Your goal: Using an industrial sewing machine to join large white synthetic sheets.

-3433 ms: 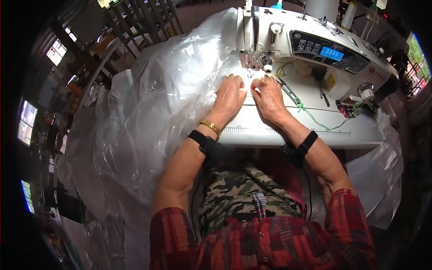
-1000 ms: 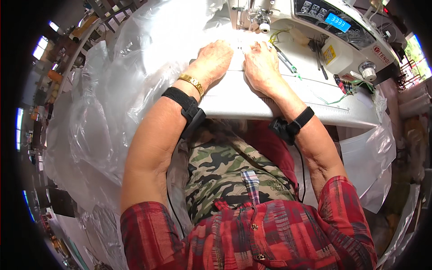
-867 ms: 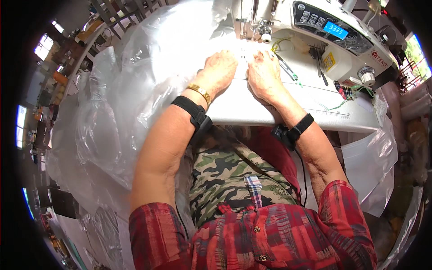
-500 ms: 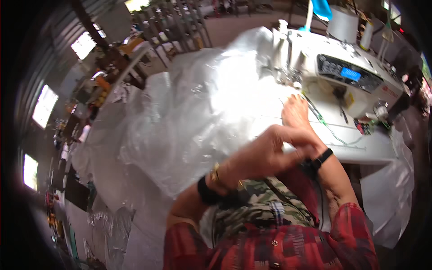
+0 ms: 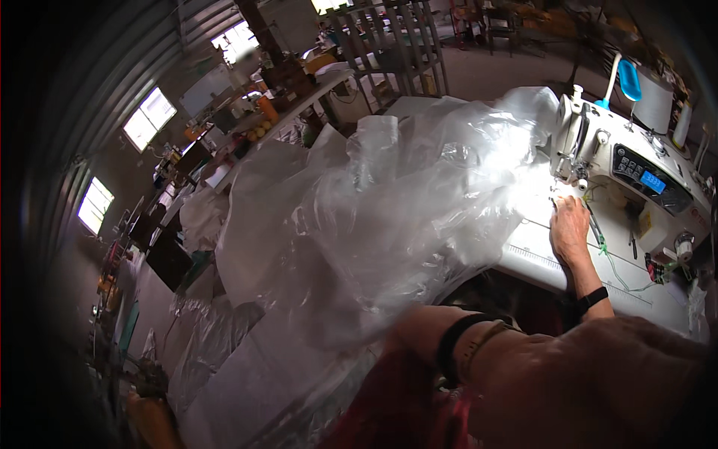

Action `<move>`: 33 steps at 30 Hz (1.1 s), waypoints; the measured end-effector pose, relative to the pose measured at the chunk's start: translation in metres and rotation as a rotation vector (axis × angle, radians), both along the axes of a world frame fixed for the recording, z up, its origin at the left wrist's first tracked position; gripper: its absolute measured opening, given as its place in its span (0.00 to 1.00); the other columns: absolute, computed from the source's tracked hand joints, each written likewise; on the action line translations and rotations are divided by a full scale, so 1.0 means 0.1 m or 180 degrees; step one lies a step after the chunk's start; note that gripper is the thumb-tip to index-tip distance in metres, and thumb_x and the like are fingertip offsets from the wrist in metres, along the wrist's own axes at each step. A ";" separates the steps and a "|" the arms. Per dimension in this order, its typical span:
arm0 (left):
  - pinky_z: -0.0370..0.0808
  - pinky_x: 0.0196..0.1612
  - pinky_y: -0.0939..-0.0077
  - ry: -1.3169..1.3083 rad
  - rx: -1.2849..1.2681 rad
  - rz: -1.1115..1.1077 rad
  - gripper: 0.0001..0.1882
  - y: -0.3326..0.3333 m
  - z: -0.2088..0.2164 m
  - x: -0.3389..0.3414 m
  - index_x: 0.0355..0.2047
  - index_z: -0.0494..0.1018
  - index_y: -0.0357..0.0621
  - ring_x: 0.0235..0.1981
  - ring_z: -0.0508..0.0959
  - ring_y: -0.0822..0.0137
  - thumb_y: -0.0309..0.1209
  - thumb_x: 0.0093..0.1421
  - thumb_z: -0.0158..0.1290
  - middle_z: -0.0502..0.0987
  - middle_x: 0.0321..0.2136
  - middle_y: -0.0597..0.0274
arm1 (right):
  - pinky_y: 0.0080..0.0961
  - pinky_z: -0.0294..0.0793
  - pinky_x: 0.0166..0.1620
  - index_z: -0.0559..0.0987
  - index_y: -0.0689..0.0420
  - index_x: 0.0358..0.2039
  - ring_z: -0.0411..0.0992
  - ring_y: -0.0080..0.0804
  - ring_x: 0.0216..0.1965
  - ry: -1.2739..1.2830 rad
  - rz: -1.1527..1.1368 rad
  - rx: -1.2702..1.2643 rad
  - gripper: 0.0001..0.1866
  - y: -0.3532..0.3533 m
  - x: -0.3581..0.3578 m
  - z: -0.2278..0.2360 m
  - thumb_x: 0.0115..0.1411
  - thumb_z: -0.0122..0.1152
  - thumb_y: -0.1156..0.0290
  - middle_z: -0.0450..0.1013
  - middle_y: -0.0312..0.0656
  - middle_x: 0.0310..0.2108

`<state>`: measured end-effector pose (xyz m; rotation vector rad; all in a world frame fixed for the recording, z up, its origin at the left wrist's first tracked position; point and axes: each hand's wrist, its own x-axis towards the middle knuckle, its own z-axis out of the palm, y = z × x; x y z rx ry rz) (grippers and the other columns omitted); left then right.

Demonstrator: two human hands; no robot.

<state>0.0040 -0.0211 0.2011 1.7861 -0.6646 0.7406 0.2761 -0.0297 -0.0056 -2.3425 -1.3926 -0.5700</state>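
Note:
My right hand (image 5: 571, 228) rests on the white bed of a sewing machine (image 5: 636, 161), its fingertips drawn together just below the needle area. Strong lamp light washes out that spot, so whatever the fingers hold cannot be made out. My left hand (image 5: 606, 378) is raised large and blurred close to the camera, at the lower right, its fingers not readable. A black band and a gold bracelet circle that wrist. To the left of the needle, a big heap of translucent plastic sheeting (image 5: 351, 217) spreads over the table and hangs down its front.
A green cord (image 5: 617, 273) lies on the machine bed right of my right hand. A blue lamp (image 5: 629, 80) and a thread cone (image 5: 652, 108) stand atop the machine. Behind the sheeting is a grey slatted rack (image 5: 393, 45); cluttered tables line the left.
My left hand has swung from over my right forearm up toward the camera at the lower right. The view has turned left. My right hand stays by the needle.

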 end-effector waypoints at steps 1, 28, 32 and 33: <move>0.73 0.38 0.71 -0.0042 -0.0007 -0.0025 0.08 0.00 0.02 -0.01 0.36 0.72 0.35 0.31 0.77 0.63 0.27 0.60 0.56 0.77 0.33 0.56 | 0.40 0.64 0.53 0.77 0.61 0.45 0.67 0.42 0.51 0.0003 -0.0031 0.0002 0.17 -0.03 -0.01 0.03 0.54 0.57 0.72 0.72 0.46 0.46; 0.66 0.24 0.69 -0.1101 -0.0480 -0.0586 0.11 -0.51 0.02 0.25 0.21 0.64 0.38 0.18 0.69 0.64 0.28 0.55 0.55 0.68 0.20 0.61 | 0.38 0.65 0.54 0.77 0.61 0.46 0.67 0.40 0.52 0.0077 -0.0190 -0.0162 0.17 -0.02 0.07 0.06 0.55 0.58 0.71 0.72 0.45 0.47; 0.65 0.22 0.69 -0.1310 -0.0554 -0.0626 0.13 -0.50 -0.03 0.25 0.19 0.63 0.38 0.16 0.68 0.64 0.28 0.54 0.55 0.66 0.18 0.62 | 0.39 0.64 0.54 0.78 0.61 0.45 0.67 0.41 0.52 0.0031 -0.0087 -0.0014 0.17 0.04 0.04 -0.01 0.55 0.58 0.71 0.72 0.45 0.46; 0.65 0.21 0.69 -0.1341 -0.0570 -0.0641 0.13 -0.54 -0.05 0.29 0.19 0.63 0.38 0.15 0.68 0.64 0.28 0.54 0.55 0.66 0.18 0.62 | 0.39 0.64 0.54 0.78 0.61 0.45 0.67 0.41 0.52 0.0000 -0.0037 0.0125 0.16 0.00 0.05 -0.01 0.56 0.57 0.71 0.72 0.46 0.46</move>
